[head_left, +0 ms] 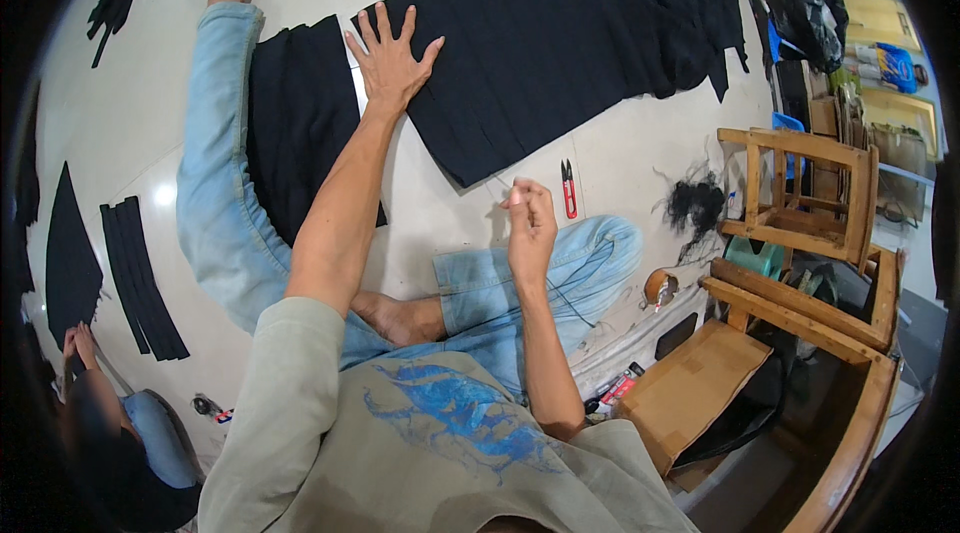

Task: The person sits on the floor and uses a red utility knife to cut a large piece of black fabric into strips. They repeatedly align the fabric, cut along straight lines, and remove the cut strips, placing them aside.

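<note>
My left hand [393, 68] is open, its fingers spread flat over the left edge of a large piece of black cloth [540, 43] with parallel lines across it. A second black cloth [295, 113] lies to the left, partly under my left forearm, with a strip of floor between the two. Above my bent leg, my right hand [531, 223] is closed with thumb and fingers pinched together. Whatever is in that pinch is too small to make out. Red-handled thread snips [569, 191] with dark blades lie on the floor just right of it.
Black thread scraps [695, 205] lie on the floor near wooden stools [800, 193]. A cardboard box [700, 388] stands at lower right. Black cloth strips [142, 278] and a pointed black piece [72, 253] lie left, by another person's hands [82, 345]. A tape roll [660, 287] sits nearby.
</note>
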### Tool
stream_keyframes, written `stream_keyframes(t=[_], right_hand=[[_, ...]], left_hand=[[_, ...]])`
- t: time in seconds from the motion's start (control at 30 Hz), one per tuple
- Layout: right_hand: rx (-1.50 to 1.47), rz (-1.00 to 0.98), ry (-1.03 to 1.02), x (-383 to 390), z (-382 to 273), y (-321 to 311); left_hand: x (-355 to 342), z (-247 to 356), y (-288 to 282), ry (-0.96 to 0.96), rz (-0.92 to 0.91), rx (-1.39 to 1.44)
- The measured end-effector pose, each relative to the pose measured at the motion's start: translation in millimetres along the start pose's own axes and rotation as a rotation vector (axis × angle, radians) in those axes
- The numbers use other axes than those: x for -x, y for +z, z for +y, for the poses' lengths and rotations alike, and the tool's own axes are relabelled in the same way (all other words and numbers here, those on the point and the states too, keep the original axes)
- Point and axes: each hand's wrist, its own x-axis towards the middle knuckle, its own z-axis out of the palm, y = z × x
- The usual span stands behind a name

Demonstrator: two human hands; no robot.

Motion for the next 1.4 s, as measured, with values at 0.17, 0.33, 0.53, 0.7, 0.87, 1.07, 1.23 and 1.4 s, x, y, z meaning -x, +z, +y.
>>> stream_keyframes(t=[0.17,0.33,0.53,0.7,0.87,1.07,1.23,1.4], right_hand=[[-1.439,0.387,0.575,-25,-26,21],[-1.437,0.334,0.67,-8,2,-21],[-1.211,0.39,0.709,94,-7,-149],[-1.002,0.597,0.781,225,5,-281],[0.552,0.458,0.543,182,46,-239],[0.387,0.074,-0.006,18,-35,-65],[0.756,-0.676,0.421,-13,-35,-2],[0.153,-0.11,0.227,2,-22,-3]], left_hand=[[-1,0,1,-0.006,-0.013,0.005],[-4,1,7,-0.032,-0.048,-0.056],[-4,0,10,-0.034,-0.047,-0.092],[-3,2,2,-0.017,-0.036,-0.048],[1,-3,3,-0.015,-0.035,0.0],[-3,-1,-2,0.05,0.05,0.117],[-1,0,-1,0.02,-0.005,0.12],[0,1,-2,0.012,-0.017,0.037]])
